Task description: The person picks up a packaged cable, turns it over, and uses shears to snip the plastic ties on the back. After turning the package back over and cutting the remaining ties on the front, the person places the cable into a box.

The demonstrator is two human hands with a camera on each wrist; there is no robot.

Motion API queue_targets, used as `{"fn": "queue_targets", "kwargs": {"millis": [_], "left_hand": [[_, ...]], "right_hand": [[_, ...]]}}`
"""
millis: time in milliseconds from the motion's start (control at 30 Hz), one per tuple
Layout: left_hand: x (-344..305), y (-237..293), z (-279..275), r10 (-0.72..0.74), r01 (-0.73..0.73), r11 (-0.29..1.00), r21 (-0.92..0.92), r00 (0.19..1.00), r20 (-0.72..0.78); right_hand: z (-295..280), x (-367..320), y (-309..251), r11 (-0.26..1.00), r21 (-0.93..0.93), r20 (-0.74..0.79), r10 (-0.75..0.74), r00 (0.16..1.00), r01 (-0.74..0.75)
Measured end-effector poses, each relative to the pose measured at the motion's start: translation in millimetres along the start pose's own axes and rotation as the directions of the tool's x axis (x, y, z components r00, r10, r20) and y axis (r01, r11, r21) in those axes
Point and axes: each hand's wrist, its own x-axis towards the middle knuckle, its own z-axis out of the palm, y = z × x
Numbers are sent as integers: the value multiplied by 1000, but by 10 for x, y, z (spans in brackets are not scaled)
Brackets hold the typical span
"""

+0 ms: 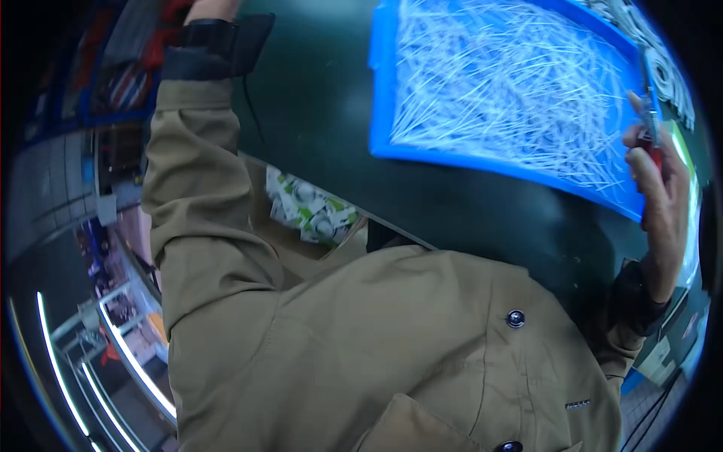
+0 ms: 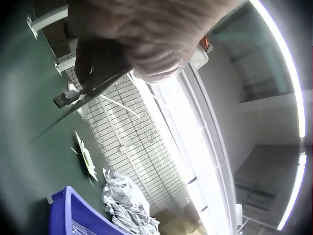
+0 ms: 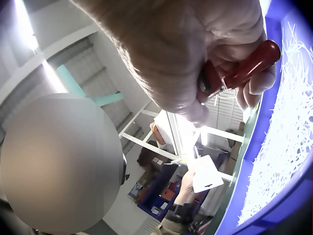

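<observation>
My right hand [image 1: 663, 184] grips red-handled pliers [image 3: 252, 63], the metal end pointing up over the right edge of a blue tray [image 1: 482, 160]. Thin white strips [image 1: 512, 90] fill that tray. Mostly beyond the top edge of the head view, my left hand [image 1: 213, 9] is at the far left. In the right wrist view the left hand holds a white card [image 3: 205, 174] with a slot in it. The left wrist view has this card nearly edge-on, and a dark USB plug [image 2: 66, 99] shows beside it with a white cable.
Coiled white cables [image 2: 126, 198] lie behind the tray. A green-and-white packet [image 2: 85, 156] is on the dark green table [image 1: 316, 113]. Below the table edge, an open carton [image 1: 301, 252] contains green-and-white packs [image 1: 312, 211]. A wire mesh panel [image 2: 132, 132] stands behind the table.
</observation>
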Motion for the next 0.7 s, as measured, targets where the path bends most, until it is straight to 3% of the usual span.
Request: {"fn": "queue_targets", "kwargs": {"millis": [67, 167, 233, 300, 367, 400, 433, 567, 700], "left_hand": [[-545, 322, -210, -71, 68, 992, -107, 997, -29], [-1379, 794, -84, -211, 161, 921, -356, 972, -106], [-1798, 922, -184, -206, 135, 954, -268, 944, -258], [-2165, 930, -224, -329, 244, 912, -330, 916, -231], [-2541, 878, -198, -482, 388, 854, -347, 841, -246], [-2706, 1012, -1, -539, 445, 807, -389, 823, -176], [-2519, 952, -122, -464, 395, 866, -308, 864, -196], [-2435, 841, 402, -403, 353, 869, -346, 911, -83], [-2327, 912, 1148, -470, 442, 667, -599, 874, 121]], "right_hand": [[-9, 23, 106, 1000, -22, -3, -2, 1000, 2], [-108, 118, 412, 995, 89, 106, -46, 993, 37], [-141, 129, 705, 993, 105, 112, -69, 991, 57], [140, 40, 193, 982, 144, 109, -141, 984, 124], [218, -31, 13, 978, 128, 103, -181, 978, 167], [254, -69, -64, 975, 123, 100, -199, 975, 186], [294, -107, -145, 971, 115, 95, -219, 971, 208], [398, -314, -417, 948, 79, 53, -314, 948, 309], [360, -476, -531, 930, -54, 76, -360, 930, 365]]}}
